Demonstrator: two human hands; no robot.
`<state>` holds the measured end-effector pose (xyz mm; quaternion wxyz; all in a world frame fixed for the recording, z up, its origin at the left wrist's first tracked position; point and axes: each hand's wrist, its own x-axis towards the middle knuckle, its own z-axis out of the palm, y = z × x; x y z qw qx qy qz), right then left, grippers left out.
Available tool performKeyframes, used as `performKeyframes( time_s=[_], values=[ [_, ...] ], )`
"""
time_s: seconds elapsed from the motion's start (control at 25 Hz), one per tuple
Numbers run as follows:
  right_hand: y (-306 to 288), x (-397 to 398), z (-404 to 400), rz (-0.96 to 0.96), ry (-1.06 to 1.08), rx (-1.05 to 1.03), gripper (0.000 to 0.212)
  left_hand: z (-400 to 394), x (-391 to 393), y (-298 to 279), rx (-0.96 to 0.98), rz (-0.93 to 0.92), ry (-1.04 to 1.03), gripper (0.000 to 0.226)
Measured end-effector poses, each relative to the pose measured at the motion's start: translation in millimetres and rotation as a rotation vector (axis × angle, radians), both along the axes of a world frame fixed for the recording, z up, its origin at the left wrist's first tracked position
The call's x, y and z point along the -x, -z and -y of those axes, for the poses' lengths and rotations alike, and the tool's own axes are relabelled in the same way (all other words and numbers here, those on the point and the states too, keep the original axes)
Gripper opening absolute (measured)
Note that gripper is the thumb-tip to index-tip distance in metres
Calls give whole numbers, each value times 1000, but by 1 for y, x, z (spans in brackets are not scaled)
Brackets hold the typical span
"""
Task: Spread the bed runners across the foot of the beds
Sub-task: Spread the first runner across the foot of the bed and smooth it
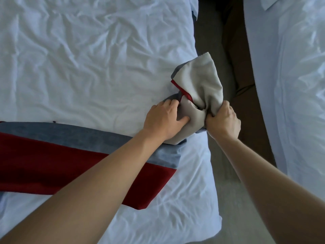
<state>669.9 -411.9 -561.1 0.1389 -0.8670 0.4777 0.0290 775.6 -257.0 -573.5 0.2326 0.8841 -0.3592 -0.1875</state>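
Observation:
A bed runner (52,162) with a dark red band and a blue-grey band lies across the white bed (79,59), running in from the left edge. Its right end is bunched up near the bed's right side, with the beige lining (198,80) turned outward. My left hand (163,118) grips the bunched fabric from the left, thumb pressed into the lining. My right hand (222,120) grips the same bunch from the right, fingers curled tight round it. Part of the runner is hidden under my left forearm.
A narrow gap with dark carpet (226,50) runs between this bed and a second white bed (295,85) on the right. The near bed's corner (202,217) lies at the lower middle.

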Motion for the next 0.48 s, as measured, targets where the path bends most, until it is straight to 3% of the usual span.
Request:
performKeyframes(
  time_s=[0.2,0.32,0.48],
  values=[
    [9,23,3,47,-18,-14,20,30,22,1,34,-21,-31,58],
    [14,42,8,59,-39,-1,20,49,39,3,44,74,46,64],
    [27,76,19,60,10,-39,21,74,55,15,-4,216,218,41]
  ],
)
